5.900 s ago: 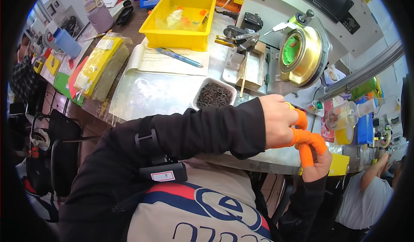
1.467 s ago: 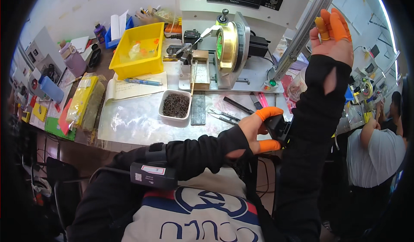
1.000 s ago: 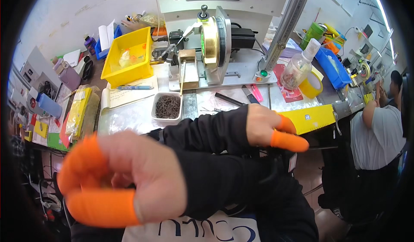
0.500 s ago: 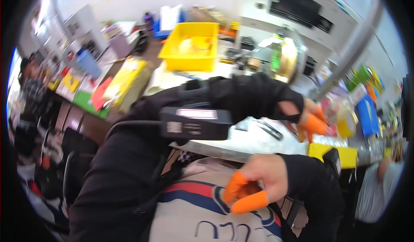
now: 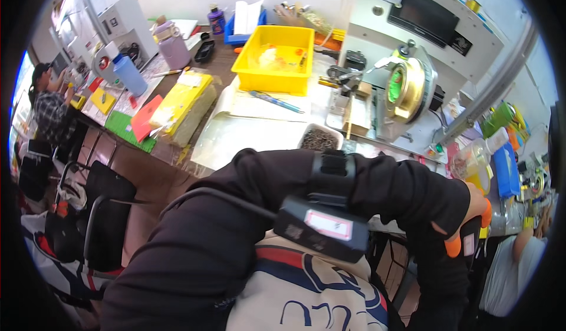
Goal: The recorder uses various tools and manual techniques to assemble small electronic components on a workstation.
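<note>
My left arm, in a black sleeve, reaches across to the right with a strapped black box point(image 5: 321, 228) bearing a white label on it. At its end my left hand point(image 5: 469, 207), with orange finger cots, bends down over a second black box point(image 5: 469, 242) on my right forearm. Its fingertips sit on either side of that box's upper end, which they appear to grip; part of the contact is hidden. My right forearm point(image 5: 439, 272) rises from below, and my right hand is hidden behind the left sleeve. On the bench, a white dish point(image 5: 339, 135) holds small dark metal pieces.
A yellow bin point(image 5: 272, 86) with orange bits stands on the bench behind a blue pen point(image 5: 276, 101). A machine with a gold wire spool point(image 5: 407, 89) is at right. Left are a yellow block point(image 5: 183, 101), a blue bottle point(image 5: 128, 74) and a seated person point(image 5: 50, 110).
My left hand has moved right and down onto the black box on my right forearm. My right hand, visible before with curled fingers, has gone out of sight. The view has shifted.
</note>
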### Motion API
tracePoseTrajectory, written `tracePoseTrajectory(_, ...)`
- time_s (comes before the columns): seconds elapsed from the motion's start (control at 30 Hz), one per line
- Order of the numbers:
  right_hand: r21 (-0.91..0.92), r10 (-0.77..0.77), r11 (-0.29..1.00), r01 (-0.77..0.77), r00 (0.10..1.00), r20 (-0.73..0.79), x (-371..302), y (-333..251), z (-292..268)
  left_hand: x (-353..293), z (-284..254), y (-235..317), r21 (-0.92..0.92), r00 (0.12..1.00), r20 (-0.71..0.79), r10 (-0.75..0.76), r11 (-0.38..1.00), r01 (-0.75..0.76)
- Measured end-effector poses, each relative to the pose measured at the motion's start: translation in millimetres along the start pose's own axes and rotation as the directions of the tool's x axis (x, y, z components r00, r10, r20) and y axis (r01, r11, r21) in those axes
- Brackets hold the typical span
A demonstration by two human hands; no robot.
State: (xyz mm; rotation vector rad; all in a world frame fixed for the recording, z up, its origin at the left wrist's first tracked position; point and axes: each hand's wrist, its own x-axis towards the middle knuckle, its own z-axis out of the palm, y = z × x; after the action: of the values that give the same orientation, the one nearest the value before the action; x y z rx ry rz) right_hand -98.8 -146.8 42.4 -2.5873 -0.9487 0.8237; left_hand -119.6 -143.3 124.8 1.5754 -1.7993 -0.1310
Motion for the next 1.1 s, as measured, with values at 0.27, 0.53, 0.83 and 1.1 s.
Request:
tracePoseTrajectory(0.27, 0.851, 0.274, 0.472, 0.229, 0.880, -0.388, -47.9, 5.4, -72.2, -21.3, 30.6, 31.2, 0.136, 0.742, -0.355, 0.569, 0.816, -0.561)
tracePoseTrajectory(0.53, 0.396, 0.573, -0.065, 0.916, 0.359, -0.737, -93.9, 18.1, -93.9, -43.6, 11.8, -17.8, 0.153, 0.660, -0.325, 0.678, 0.726, -0.671)
tracePoseTrajectory(0.83, 0.205, 0.205, 0.979, 0.010, -0.076, -0.976, -51.6, 51.5, -53.6, -27.0, 28.9, 5.9, 0.291, 0.832, -0.239, 0.500, 0.855, -0.430)
tracePoseTrajectory(1.1, 0.423, 0.417, 0.879, 0.218, 0.074, -0.906, -77.8, 42.2, -48.3, -53.3, 12.3, 15.8, 0.407, 0.905, -0.225, 0.361, 0.879, -0.249)
